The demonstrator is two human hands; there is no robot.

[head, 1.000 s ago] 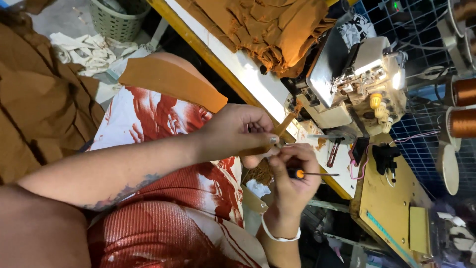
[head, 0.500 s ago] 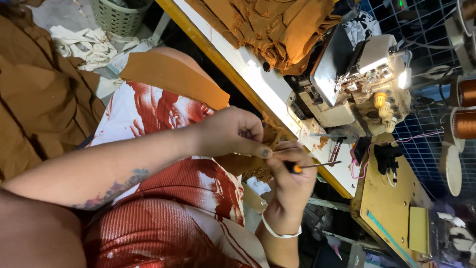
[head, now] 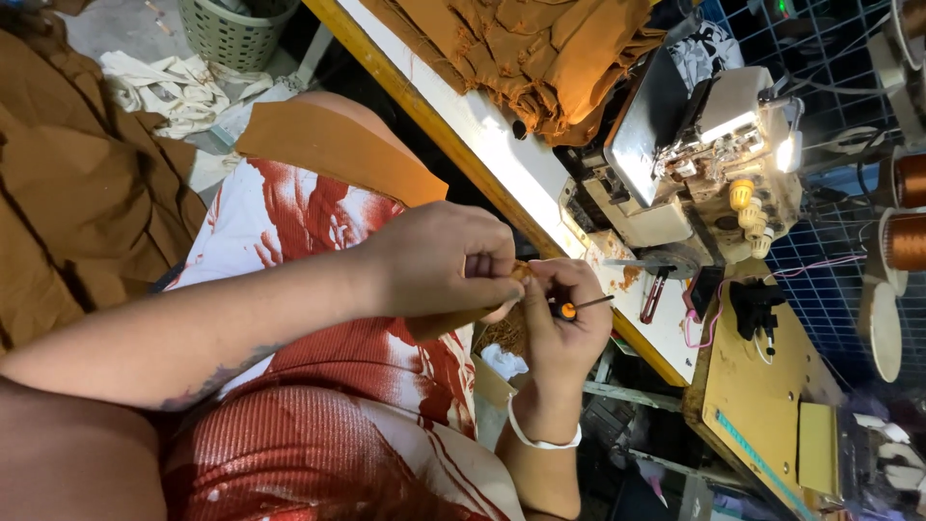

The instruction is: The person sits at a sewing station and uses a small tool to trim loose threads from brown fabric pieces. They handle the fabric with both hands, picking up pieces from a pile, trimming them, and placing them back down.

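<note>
**Warm lamp glow, dim edges**

A small lamp on the sewing machine (head: 714, 159) glares white and overexposed, lighting the white counter (head: 502, 159) beside it. The scene is warm-toned and moderately bright. Deep shadow fills the space under the counter. Lower right corner is dark, soft and blurred.

Rust-brown fabric (head: 540, 58) heaped on the far table, cream-grey sewing machine (head: 704, 164), copper thread spools (head: 907, 241) on the right, red-and-white splashy print garment (head: 338, 386) up close.
</note>
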